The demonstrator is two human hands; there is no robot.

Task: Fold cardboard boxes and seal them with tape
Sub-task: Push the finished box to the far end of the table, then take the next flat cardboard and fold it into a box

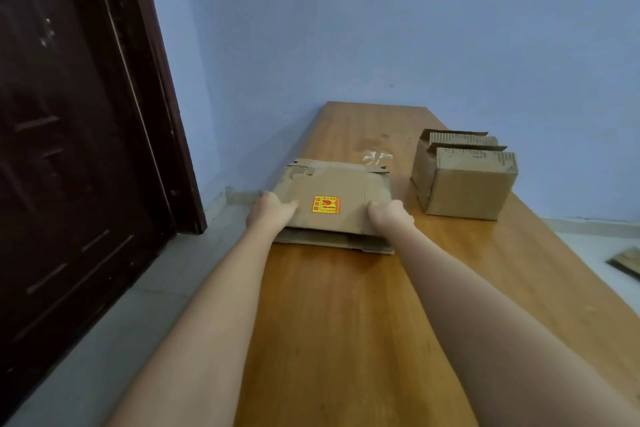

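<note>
A flattened cardboard box [332, 198] with a yellow and red sticker lies on top of other flat cardboard on the wooden table [346, 322]. My left hand [270, 210] grips its left edge, thumb on top. My right hand [389, 211] grips its right edge, fingers curled round the side. Both arms are stretched far forward. A folded-up cardboard box [464, 184] with its top flaps standing open sits to the right. A scrap of clear tape [375, 158] lies on the table behind the flat box.
A dark wooden door [69, 149] stands on the left, and a blue wall [381, 45] runs behind the table. The flat pile lies at the table's left edge. Another piece of cardboard [627, 263] lies on the floor at the far right.
</note>
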